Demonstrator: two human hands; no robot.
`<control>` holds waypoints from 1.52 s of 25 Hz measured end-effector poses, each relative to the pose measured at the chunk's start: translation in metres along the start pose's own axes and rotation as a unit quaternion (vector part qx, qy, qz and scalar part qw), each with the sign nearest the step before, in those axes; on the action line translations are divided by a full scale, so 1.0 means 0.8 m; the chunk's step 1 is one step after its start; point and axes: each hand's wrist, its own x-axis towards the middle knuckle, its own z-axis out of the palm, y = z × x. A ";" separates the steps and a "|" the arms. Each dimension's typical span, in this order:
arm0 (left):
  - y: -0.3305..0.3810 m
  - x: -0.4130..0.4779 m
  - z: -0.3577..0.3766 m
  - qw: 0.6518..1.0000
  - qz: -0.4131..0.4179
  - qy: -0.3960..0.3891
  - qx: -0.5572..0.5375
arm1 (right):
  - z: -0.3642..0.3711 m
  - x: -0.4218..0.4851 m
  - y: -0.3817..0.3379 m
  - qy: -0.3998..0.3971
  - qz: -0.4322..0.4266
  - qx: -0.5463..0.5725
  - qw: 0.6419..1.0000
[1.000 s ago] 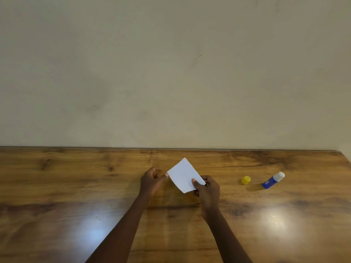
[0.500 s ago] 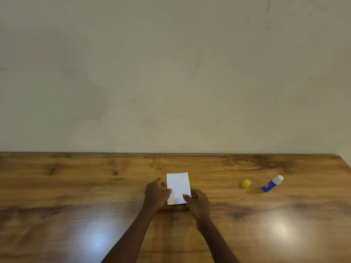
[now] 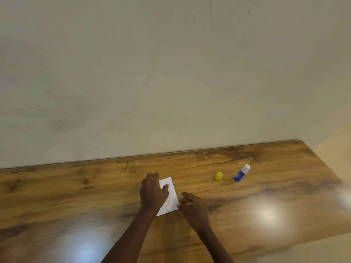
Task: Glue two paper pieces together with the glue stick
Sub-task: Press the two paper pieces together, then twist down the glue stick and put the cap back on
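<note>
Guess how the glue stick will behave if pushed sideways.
The glue stick seems to lie on its side, a round tube, so it will likely roll on the glossy table. It looks small, probably light and rigid. Its cap is off, so the white end may smear if touched.

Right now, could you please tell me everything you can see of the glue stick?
The glue stick is a small blue tube, plastic by the look of it, with a white far end. It seems to lie on its side, angled, on the wooden table. A yellow cap sits apart, to its left. Nothing else touches it.
</note>
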 end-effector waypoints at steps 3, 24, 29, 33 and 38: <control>0.022 -0.003 0.011 0.999 0.034 -0.015 -0.025 | 0.010 -0.005 0.001 -0.016 -0.033 0.014 0.999; 0.187 0.021 0.123 0.974 0.079 -0.136 -0.165 | -0.192 0.097 0.084 0.203 0.028 0.049 0.977; 0.182 0.029 0.086 0.966 0.122 -0.143 -0.178 | -0.196 0.093 0.063 0.202 -0.015 0.038 0.978; 0.179 0.040 0.006 0.955 0.193 -0.119 -0.193 | -0.193 0.079 0.005 0.180 -0.080 0.060 0.979; 0.186 0.038 -0.116 0.944 0.220 -0.048 -0.243 | -0.171 0.052 -0.118 0.154 -0.181 0.111 0.965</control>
